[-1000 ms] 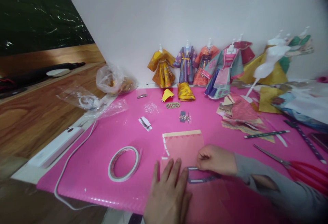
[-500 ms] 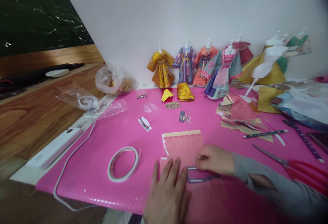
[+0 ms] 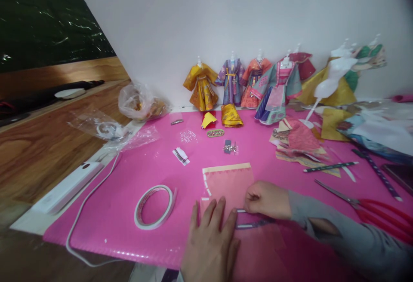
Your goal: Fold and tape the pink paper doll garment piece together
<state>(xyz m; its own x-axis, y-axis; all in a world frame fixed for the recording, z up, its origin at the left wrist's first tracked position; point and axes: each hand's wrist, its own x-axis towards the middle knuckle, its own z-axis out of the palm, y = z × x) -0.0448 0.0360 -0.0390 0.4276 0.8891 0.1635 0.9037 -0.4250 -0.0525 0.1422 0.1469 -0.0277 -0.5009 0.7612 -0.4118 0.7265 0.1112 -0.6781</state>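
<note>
My left hand (image 3: 210,242) lies flat, fingers apart, pressing down the near part of a pink paper garment piece (image 3: 227,182) on the pink mat (image 3: 155,174). My right hand (image 3: 266,199) is curled into a loose fist at the paper's right edge, fingertips pinching at a small dark strip with white tape bits (image 3: 251,224); what exactly it grips I cannot tell. A roll of double-sided tape (image 3: 155,205) lies to the left of my hands.
Red-handled scissors (image 3: 371,208) and a striped stick (image 3: 329,167) lie at the right. Dressed paper dolls (image 3: 232,80) stand along the wall, with patterned paper sheets (image 3: 300,142), small trims (image 3: 230,147), plastic bags (image 3: 138,101) and a white power strip (image 3: 66,185) with cable.
The view has drifted slightly; my hands stay on the pink paper piece with almost no movement.
</note>
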